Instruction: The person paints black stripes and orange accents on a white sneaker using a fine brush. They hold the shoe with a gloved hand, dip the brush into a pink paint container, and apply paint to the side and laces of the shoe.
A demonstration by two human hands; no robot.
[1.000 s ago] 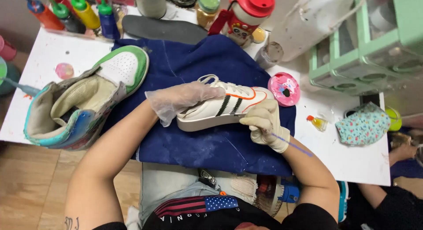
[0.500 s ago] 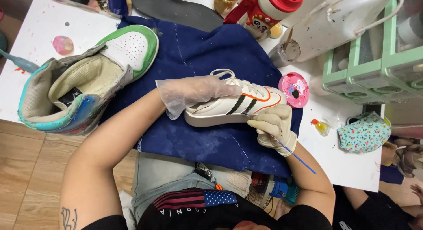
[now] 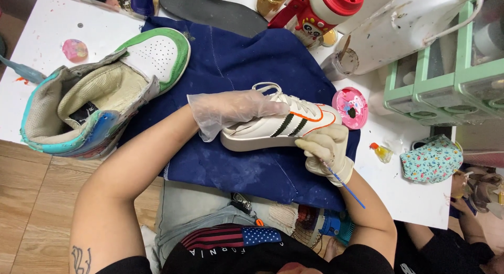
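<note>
Nearest you, your right hand (image 3: 325, 150), in a pale rubber glove, is curled shut round a thin blue-handled brush (image 3: 342, 183). The handle slants down and away from the white sneaker (image 3: 281, 128); the bristle end is buried under your fingers, so you cannot see where it meets the shoe. This hand presses against the sneaker's lower side, close to the toe.

The white sneaker lies on the dark blue cloth (image 3: 252, 169), its long axis running nearly side to side, toe toward the pink paint dish (image 3: 350, 107) and heel toward your left forearm. Black stripes and an orange outline show on its side.

Your left hand (image 3: 233, 110), in a clear plastic glove, covers the sneaker's heel and collar. Its fingers lie fairly flat along the top, toward the laces; whether they reach inside the opening is hidden.

Beyond the sneaker's heel end rests a larger high-top shoe (image 3: 105, 98) with green trim, partly on the cloth. Farther off than the sneaker, a red-capped bottle (image 3: 328, 8) and jars are cut off by the top edge.
</note>
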